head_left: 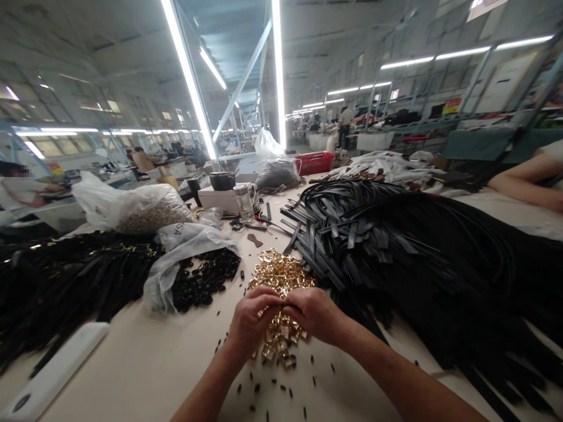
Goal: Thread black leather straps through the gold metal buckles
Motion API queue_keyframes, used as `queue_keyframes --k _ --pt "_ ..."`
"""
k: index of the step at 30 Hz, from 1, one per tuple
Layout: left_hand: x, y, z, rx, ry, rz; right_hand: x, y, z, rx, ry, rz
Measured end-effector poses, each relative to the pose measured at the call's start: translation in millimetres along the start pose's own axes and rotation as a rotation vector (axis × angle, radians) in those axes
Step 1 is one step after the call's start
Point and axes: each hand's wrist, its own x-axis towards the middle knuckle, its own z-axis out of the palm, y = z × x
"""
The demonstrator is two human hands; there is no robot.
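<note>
My left hand [253, 316] and my right hand [314, 313] meet over a pile of gold metal buckles [281, 269] in the middle of the table. Both are closed, with thumbs and fingertips pinched together and touching. Whatever lies between the fingertips is hidden or too small to make out. Shiny buckles spread out behind the hands and below them. Small black pieces [257, 387] are scattered on the tabletop nearer to me. To the right of the pile lies a large heap of black straps [343, 234], their cut ends pointing toward the buckles.
A plastic bag [160, 281] spills small black loops [204, 275] at left, beside more black straps [74, 275]. Farther back stand a glass jar [243, 202], a filled bag [275, 167] and a red basket [314, 163]. Another person's arm [528, 179] rests at far right.
</note>
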Motion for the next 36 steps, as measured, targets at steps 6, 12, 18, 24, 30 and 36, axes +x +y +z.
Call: queue_keyframes --k 6,12,18,24,30,36 --pt "-2 4 1.1 0.143 0.086 0.108 2 -2 0 0.177 -0.028 0.028" --pt "-3 14 -10.8 -0.132 0.177 0.024 3 6 -12 0.207 0.023 0.046" --pt "-5 17 -11.2 -0.606 -0.194 -0.211 3 18 -39 0.205 0.154 0.139" --pt "1 3 3.2 -0.579 0.01 -0.569 -1 5 -21 0.134 0.024 0.007" --pt "2 -4 7.3 -0.626 0.01 -0.6 -1 1 -6 0.08 0.103 -0.044" --pt "3 -3 11.0 -0.656 0.015 -0.601 0 1 2 -0.003 0.138 -0.126"
